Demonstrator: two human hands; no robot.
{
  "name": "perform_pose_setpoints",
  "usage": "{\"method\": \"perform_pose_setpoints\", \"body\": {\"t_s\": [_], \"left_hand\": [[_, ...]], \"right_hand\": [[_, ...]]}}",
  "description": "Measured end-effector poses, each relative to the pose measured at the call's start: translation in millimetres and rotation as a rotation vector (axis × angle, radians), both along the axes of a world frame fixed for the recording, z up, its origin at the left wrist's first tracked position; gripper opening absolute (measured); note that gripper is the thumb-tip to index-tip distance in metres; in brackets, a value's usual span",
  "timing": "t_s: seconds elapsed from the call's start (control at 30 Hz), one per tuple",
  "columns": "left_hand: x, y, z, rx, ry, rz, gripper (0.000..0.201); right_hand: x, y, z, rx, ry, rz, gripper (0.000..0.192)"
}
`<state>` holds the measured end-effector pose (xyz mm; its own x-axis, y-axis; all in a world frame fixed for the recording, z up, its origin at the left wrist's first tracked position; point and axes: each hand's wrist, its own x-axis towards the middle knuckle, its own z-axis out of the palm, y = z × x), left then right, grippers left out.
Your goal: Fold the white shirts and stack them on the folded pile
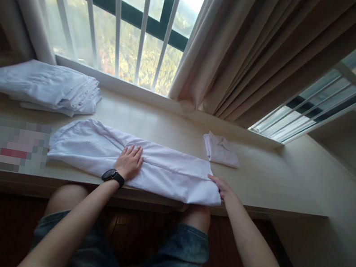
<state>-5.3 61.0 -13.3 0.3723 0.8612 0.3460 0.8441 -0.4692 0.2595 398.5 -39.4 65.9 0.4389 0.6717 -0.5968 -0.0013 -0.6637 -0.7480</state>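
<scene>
Two hands rest on the long white shirt (pixel 135 165): the left hand (pixel 129 161) lies spread flat, the right hand (pixel 221 187) pinches its right end. Pulling too hard could mess up the neat fold.

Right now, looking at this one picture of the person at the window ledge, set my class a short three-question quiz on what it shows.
1. True or false: the left hand lies flat on the long white garment.
2. Where is the right hand? A) on the stack of white clothes B) at the right end of the long white garment C) on the curtain
3. Fill in: the small folded cloth lies on the ledge, to the ____ of the long garment's middle.

Key
1. True
2. B
3. right

The grip at the right end is hidden, so whether that hand is shut cannot be told.
</scene>
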Motion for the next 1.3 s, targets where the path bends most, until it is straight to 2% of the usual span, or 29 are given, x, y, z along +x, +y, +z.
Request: {"method": "perform_pose_setpoints", "body": {"t_s": [0.1,0.23,0.33,0.43,0.53,0.63,0.73,0.87,1.0,1.17,1.3], "left_hand": [[1,0,-0.4,0.0,-0.001,0.01,0.056],[1,0,1.1,-0.015,0.006,0.013,0.056],[0,0,1.9,-0.024,0.011,0.015,0.056],[1,0,1.0,-0.024,0.009,0.024,0.056],[1,1,-0.2,-0.013,-0.006,0.023,0.055],[-1,2,0.0,-0.013,-0.002,0.013,0.053],[-3,3,1.0,-0.049,0.013,0.002,0.05],[-5,5,0.2,-0.087,0.005,-0.025,0.048],[-7,7,-3.5,-0.088,-0.105,-0.017,0.044],[-13,12,-7.3,-0.113,-0.381,0.075,0.043],[-15,12,-5.8,-0.136,-0.434,0.066,0.041]], "right_hand": [[2,6,10.7,0.021,0.06,0.03,0.014],[-10,22,45.8,0.208,0.016,0.099,0.017],[-42,40,76.3,0.319,-0.027,0.219,0.014],[-97,62,90.2,0.366,-0.091,0.35,0.013],[-165,84,78.8,0.306,-0.225,0.415,0.017],[-227,99,50.2,0.21,-0.316,0.504,0.02],[-265,106,19.3,0.173,-0.348,0.595,0.017],[-279,110,-10.7,0.163,-0.382,0.602,0.025],[-277,111,-24.7,0.18,-0.394,0.558,0.033],[-277,107,-23.5,0.225,-0.422,0.587,0.026],[-280,109,-15.2,0.271,-0.525,0.603,0.022]]}}
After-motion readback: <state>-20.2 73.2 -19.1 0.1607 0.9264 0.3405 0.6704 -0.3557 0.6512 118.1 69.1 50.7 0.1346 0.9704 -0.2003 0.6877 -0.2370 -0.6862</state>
